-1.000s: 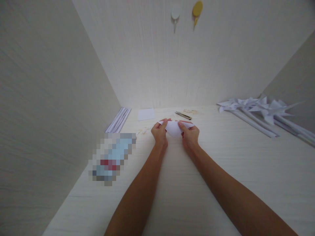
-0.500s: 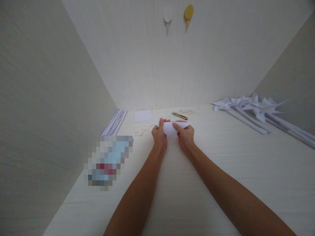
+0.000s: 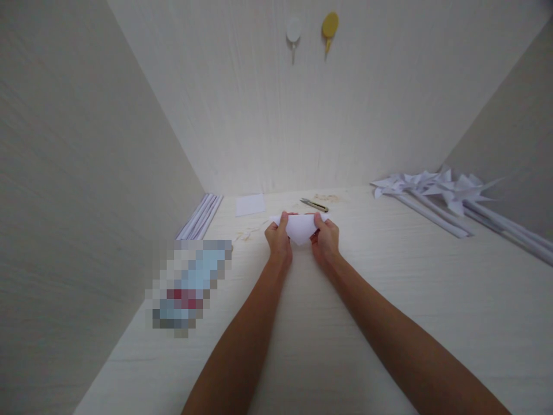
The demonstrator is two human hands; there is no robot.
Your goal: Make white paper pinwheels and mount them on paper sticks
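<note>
In the head view, both bare forearms reach forward over a pale counter [image 3: 389, 300] boxed in by light walls. The left hand [image 3: 277, 242] and the right hand [image 3: 326, 242] sit close together, each pinching one end of a folded white paper [image 3: 299, 228] between thumb and fingers. The fingers are curled shut on the sheet, which lies low over the counter between the two hands, its long top edge running straight from thumb to thumb and a point hanging down in the middle.

Just beyond the paper lies a small cutter [image 3: 314, 204], with brownish scraps [image 3: 326, 197] near it. To the left of that, a flat white square sheet [image 3: 250, 204] lies on the counter, and a bundle of rolled paper sticks [image 3: 199, 216] rests along the left wall. A blurred-out patch [image 3: 190, 285] covers something near the left wall. On the far right lie several paper pinwheels [image 3: 444, 190] with long white stems. Two hooks, one white hook [image 3: 293, 31] and one yellow hook [image 3: 329, 27], hang on the back wall.
</note>
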